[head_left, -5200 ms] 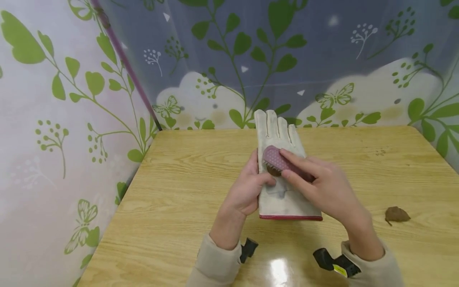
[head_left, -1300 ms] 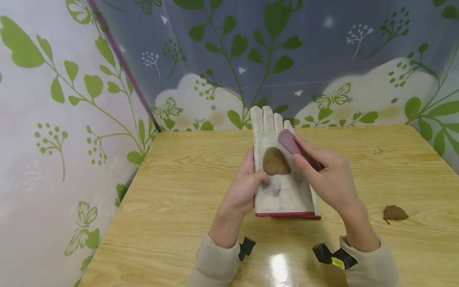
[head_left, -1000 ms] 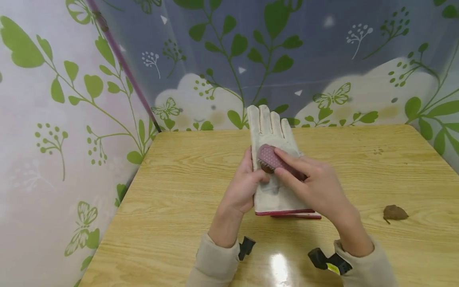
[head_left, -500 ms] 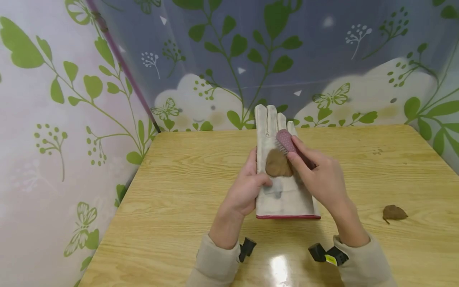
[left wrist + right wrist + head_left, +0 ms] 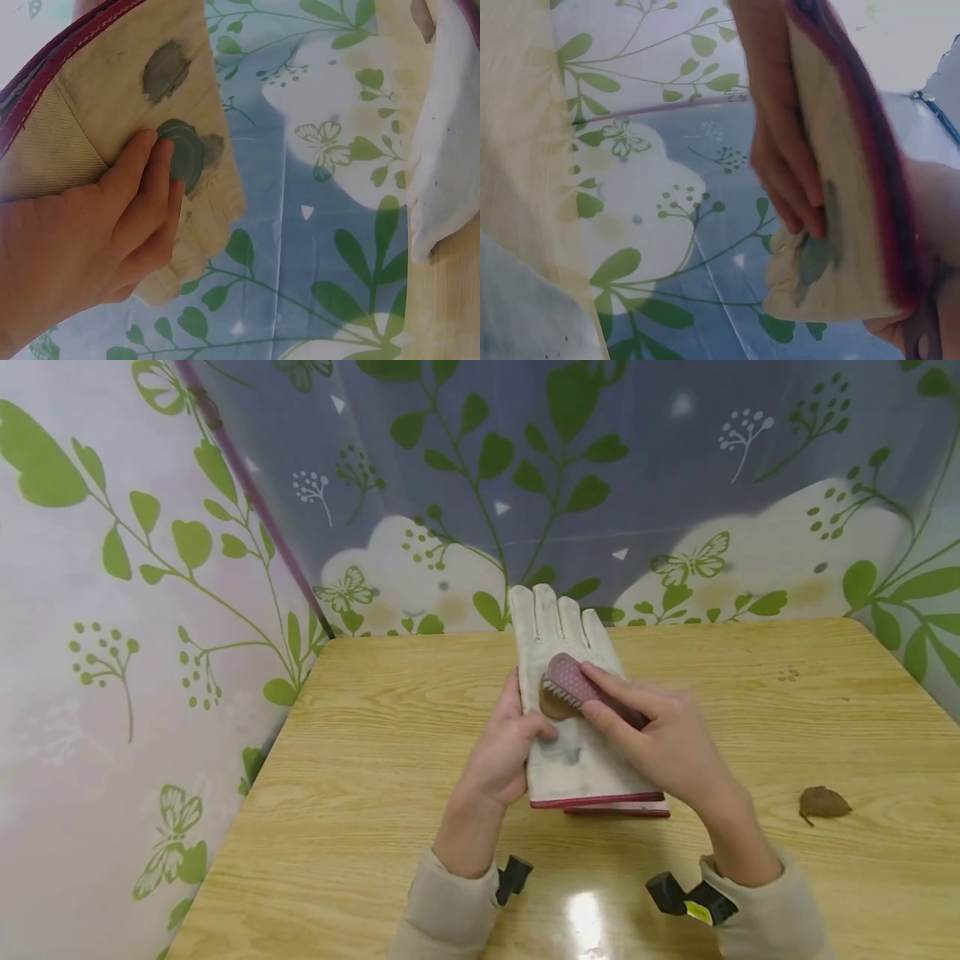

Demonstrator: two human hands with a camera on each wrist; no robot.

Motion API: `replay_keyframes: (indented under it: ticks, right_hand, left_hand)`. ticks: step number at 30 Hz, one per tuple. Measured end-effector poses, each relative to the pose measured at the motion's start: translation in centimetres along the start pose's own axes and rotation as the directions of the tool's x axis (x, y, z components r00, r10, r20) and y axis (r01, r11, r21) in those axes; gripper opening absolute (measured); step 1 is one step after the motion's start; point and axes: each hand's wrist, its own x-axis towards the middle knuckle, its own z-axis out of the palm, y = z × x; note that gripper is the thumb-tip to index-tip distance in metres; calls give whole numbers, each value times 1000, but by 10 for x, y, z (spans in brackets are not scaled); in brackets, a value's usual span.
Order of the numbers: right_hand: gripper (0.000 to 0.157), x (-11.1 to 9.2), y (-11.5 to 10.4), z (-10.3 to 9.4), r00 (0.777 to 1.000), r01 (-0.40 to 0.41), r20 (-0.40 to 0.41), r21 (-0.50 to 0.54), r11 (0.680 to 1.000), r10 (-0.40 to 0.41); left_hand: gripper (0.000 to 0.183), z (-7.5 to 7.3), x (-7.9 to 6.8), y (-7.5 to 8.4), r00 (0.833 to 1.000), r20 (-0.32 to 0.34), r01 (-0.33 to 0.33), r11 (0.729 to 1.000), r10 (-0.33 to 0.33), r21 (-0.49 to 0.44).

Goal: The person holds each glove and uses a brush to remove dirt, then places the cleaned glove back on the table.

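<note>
My left hand (image 5: 498, 752) grips a cream work glove (image 5: 592, 768) with red cuff trim by its left side, thumb on the near face. In the left wrist view its fingers press a green disc-like piece (image 5: 187, 157) against the far face, beside dark grey stains (image 5: 165, 71). My right hand (image 5: 667, 735) pinches a pink dotted brush (image 5: 576, 681), its bristles down at a brown patch (image 5: 553, 703) on the glove's palm. The brush partly covers that patch. In the right wrist view the brush handle (image 5: 926, 330) shows at the lower right.
A second cream glove (image 5: 615, 807) with red trim lies on the wooden table (image 5: 360, 827) under the held one. A brown leaf-like scrap (image 5: 825, 802) lies to the right. Printed cloth walls (image 5: 450, 460) stand behind and at the left.
The brush goes back and forth across the brown patch; since half a second ago it has moved down and left over it. The glove has shifted left, baring the lower glove's cuff.
</note>
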Motion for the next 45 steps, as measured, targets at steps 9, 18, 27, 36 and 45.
replay_keyframes:
  ticks: [9, 18, 27, 36, 45]
  right_hand:
    - [44, 2, 7, 7, 989, 52, -137, 8, 999, -50]
    - [41, 3, 13, 8, 991, -20, -129, -11, 1000, 18]
    - [39, 2, 16, 8, 987, -130, -95, -41, 991, 126]
    - [40, -1, 18, -15, 933, -328, -110, 130, 936, 342]
    - [43, -2, -9, -1, 1000, 7, 22, -20, 1000, -6]
  left_hand:
    - [89, 2, -5, 5, 997, 71, 4, 998, -9, 63]
    - [87, -1, -6, 4, 997, 81, -4, 995, -4, 101]
    - [88, -3, -5, 1, 999, 27, 19, 994, -22, 103]
    - [93, -3, -3, 1, 999, -26, 22, 997, -20, 69]
    - [91, -2, -2, 4, 1000, -22, 6, 997, -5, 80]
